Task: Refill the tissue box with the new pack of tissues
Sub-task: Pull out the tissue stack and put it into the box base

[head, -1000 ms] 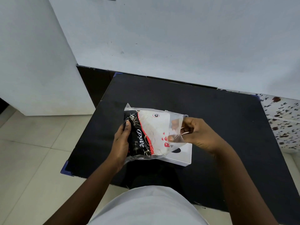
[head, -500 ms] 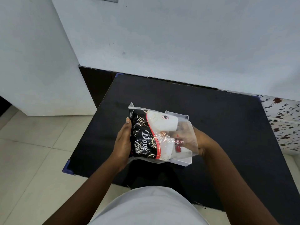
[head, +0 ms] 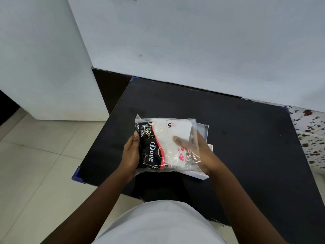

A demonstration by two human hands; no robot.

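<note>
I hold a tissue pack (head: 149,153) in a clear wrapper with a black and red "Dove" print, just above the table. My left hand (head: 130,153) grips its printed left end. My right hand (head: 206,153) reaches into the wrapper's open right end, and its thumb shows through the plastic on top of the white tissues (head: 169,136), which it pinches. The white tissue box (head: 204,128) lies on the table under the pack. Only its right side and near corner show.
A black table (head: 246,141) stands against a pale wall, with a tiled floor (head: 35,164) to its left. A flower-patterned surface (head: 309,131) adjoins the table on the right.
My right hand let go of the wrapper's torn edge and slid inside the open end onto the tissues. The pack sank slightly toward the box.
</note>
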